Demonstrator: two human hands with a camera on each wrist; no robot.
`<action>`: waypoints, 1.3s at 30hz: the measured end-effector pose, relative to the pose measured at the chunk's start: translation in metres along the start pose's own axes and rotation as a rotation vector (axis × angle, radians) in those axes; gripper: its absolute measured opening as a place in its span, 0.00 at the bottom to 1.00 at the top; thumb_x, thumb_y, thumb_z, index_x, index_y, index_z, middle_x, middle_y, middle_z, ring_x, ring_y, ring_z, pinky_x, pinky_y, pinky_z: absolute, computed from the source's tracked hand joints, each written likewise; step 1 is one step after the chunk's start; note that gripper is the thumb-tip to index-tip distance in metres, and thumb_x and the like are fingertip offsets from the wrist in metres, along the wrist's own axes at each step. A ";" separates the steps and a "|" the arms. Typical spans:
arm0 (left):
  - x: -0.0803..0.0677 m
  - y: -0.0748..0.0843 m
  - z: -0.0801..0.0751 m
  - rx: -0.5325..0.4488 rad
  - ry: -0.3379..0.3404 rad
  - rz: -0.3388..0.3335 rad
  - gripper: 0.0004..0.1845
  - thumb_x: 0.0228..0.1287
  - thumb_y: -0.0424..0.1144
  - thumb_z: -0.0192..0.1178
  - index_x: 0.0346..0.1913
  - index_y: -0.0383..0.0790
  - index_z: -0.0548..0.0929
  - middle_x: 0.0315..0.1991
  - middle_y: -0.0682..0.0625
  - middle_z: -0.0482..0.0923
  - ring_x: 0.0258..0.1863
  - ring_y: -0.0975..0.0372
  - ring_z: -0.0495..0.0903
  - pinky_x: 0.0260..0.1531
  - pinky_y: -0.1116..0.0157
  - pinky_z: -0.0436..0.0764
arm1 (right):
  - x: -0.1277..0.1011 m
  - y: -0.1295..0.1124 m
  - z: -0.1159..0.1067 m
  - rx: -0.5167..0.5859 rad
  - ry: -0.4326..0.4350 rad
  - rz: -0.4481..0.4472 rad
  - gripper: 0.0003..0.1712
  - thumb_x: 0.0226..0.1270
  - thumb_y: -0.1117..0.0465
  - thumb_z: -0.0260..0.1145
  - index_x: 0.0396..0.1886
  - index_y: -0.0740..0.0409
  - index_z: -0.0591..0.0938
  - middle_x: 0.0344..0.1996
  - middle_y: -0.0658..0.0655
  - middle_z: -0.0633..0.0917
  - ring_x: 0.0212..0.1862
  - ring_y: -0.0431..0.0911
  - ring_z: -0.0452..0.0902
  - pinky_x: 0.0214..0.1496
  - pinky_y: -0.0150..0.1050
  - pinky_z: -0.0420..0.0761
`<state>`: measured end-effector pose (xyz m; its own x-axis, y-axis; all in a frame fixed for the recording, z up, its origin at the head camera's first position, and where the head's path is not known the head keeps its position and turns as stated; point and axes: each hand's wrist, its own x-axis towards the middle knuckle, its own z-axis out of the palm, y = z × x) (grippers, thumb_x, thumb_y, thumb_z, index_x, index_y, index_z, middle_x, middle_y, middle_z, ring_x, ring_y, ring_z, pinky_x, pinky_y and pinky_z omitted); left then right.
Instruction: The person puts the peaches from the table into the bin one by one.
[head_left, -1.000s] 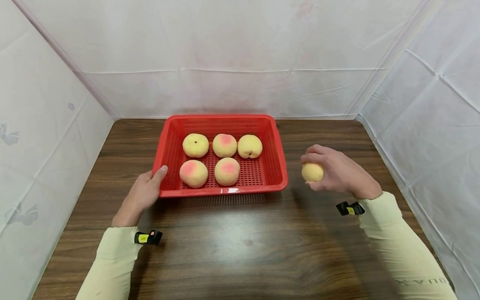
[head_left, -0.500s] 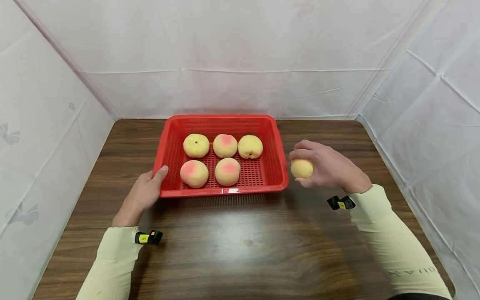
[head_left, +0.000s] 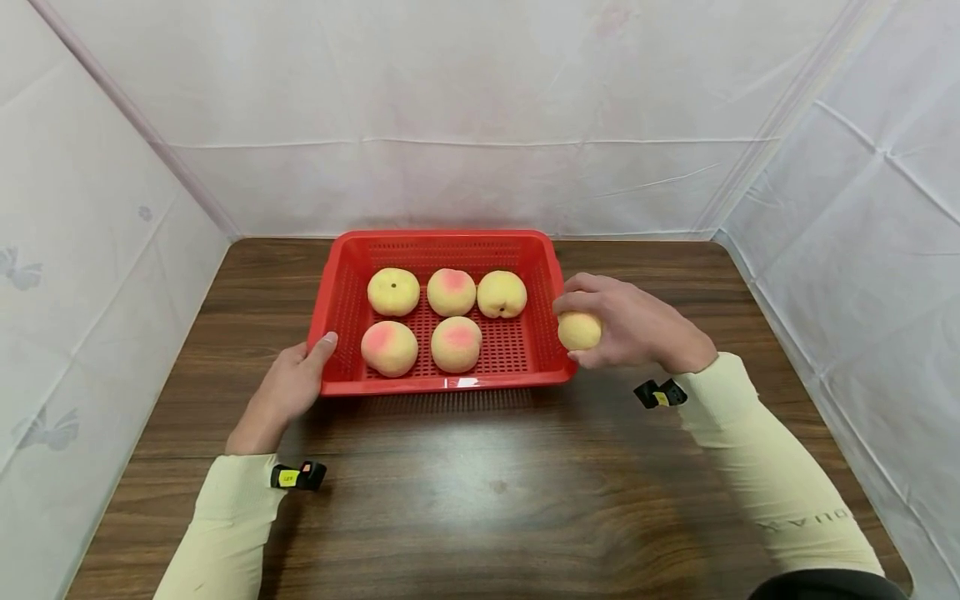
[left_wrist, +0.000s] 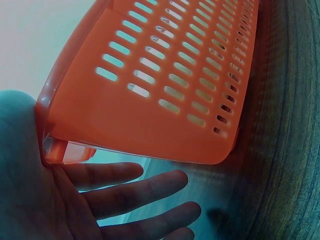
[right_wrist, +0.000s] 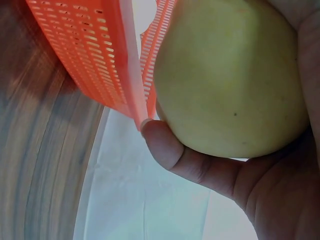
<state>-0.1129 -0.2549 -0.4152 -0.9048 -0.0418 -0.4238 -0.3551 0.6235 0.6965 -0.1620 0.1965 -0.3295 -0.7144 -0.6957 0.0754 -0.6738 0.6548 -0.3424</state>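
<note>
Dark wood-grain table [head_left: 480,500], white sheet walls [head_left: 465,100] — right fingers [head_left: 581,307] grasping peach [head_left: 579,331], left fingers [left_wrist: 125,192] straight at basket [head_left: 551,275].

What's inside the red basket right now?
Five peaches lie in the red basket: three in the back row, two in front. The floor beneath them is covered.
</note>
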 end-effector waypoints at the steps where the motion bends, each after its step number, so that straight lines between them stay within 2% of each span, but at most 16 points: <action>1: 0.000 0.000 0.000 0.000 0.001 0.001 0.42 0.78 0.70 0.35 0.64 0.33 0.73 0.41 0.43 0.81 0.38 0.54 0.76 0.37 0.61 0.73 | 0.002 -0.001 0.000 -0.002 -0.003 -0.002 0.24 0.51 0.53 0.79 0.51 0.43 0.86 0.54 0.46 0.82 0.50 0.42 0.79 0.45 0.41 0.81; 11: 0.000 0.000 0.000 -0.003 0.005 0.013 0.42 0.78 0.70 0.35 0.64 0.32 0.73 0.41 0.42 0.81 0.38 0.54 0.77 0.37 0.62 0.74 | 0.018 -0.011 0.001 0.012 -0.063 0.010 0.25 0.51 0.52 0.79 0.52 0.42 0.85 0.53 0.46 0.80 0.50 0.42 0.77 0.46 0.41 0.80; 30: -0.001 0.000 0.000 -0.010 0.009 0.023 0.42 0.78 0.70 0.35 0.63 0.32 0.74 0.41 0.42 0.81 0.39 0.54 0.77 0.38 0.61 0.73 | 0.049 -0.016 0.010 -0.018 -0.109 -0.054 0.25 0.52 0.54 0.76 0.53 0.43 0.86 0.52 0.47 0.80 0.50 0.42 0.76 0.46 0.39 0.79; 39: -0.001 0.000 0.001 -0.010 0.010 0.016 0.41 0.79 0.69 0.35 0.64 0.32 0.73 0.42 0.41 0.81 0.39 0.54 0.77 0.38 0.61 0.73 | 0.063 -0.014 0.016 -0.017 -0.131 -0.083 0.27 0.52 0.54 0.75 0.55 0.45 0.85 0.55 0.50 0.79 0.54 0.45 0.75 0.48 0.42 0.80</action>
<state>-0.1123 -0.2541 -0.4151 -0.9125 -0.0399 -0.4071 -0.3431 0.6166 0.7086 -0.1943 0.1384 -0.3352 -0.6260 -0.7796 -0.0206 -0.7335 0.5975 -0.3240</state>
